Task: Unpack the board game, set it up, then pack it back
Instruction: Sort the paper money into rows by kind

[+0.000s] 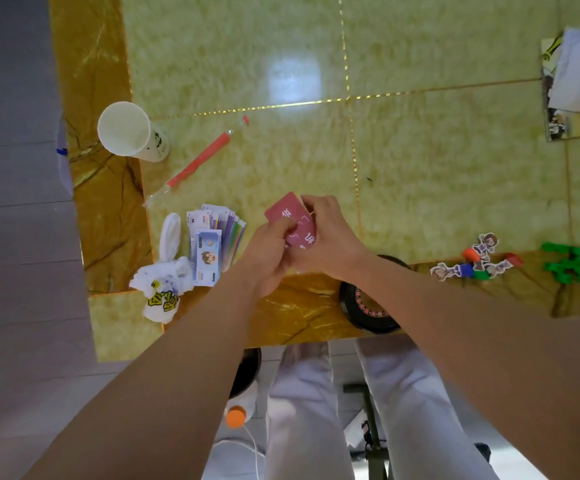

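Judged partway through unpacking: game box (579, 74) lies far right of the red card deck (283, 210), spinner wheel (361, 306) just right of it, play money stack (212, 237) just left, character standees (472, 261) well right. Left hand (268, 252) and right hand (328, 237) both grip the deck; set-up and repacking remain.

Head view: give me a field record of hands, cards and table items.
red cards: held by both hands
left hand: fingers curled on cards
right hand: fingers curled on cards
play money: fanned on table, left of hands
roulette wheel: near table edge, partly covered by an arm
character standees: lying at right, beside green pieces
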The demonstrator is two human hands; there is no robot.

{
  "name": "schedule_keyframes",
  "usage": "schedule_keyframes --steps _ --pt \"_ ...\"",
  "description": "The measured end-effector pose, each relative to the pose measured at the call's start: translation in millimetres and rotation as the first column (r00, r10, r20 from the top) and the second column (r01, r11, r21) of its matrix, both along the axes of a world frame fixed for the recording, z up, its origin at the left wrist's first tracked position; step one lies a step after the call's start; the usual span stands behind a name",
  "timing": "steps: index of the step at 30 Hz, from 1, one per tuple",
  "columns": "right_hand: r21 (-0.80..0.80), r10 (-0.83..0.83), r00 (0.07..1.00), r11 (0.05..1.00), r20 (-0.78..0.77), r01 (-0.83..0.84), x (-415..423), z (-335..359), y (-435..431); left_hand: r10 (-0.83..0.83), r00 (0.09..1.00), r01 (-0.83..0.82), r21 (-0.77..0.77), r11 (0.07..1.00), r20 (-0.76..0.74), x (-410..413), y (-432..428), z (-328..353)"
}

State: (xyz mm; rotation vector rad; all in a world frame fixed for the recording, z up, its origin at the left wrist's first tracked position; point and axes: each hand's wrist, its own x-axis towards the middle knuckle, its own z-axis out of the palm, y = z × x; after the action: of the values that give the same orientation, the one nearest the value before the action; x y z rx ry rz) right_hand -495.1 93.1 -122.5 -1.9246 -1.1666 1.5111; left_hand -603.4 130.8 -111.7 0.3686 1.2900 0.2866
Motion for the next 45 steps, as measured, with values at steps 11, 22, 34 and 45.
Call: schedule_keyframes --steps 11,22,34,45 --pt "-0.04 0.039 0.998 0.998 0.04 -0.038 15.4 26.1 -37.0 0.166 0.986 -0.164 -0.049 0.985 0.036 1.9 -51.5 12.6" --pt "-0.196 -0.135 0.989 0.973 -0.06 0.121 20.4 17.0 -52.5 0.212 0.977 -0.21 0.08 0.975 -0.021 -7.9 -87.4 14.1" --pt "-0.329 -0.286 0.941 0.919 -0.182 0.216 -0.6 21.7 -60.2 0.21 0.973 -0.199 0.112 0.974 -0.096 -44.8 -94.6 15.0" --pt "-0.268 -0.091 0.959 0.949 0.267 0.164 -22.8 12.4 -64.6 0.179 0.915 -0.121 0.178 0.977 -0.361 -91.5 -96.0 6.2"
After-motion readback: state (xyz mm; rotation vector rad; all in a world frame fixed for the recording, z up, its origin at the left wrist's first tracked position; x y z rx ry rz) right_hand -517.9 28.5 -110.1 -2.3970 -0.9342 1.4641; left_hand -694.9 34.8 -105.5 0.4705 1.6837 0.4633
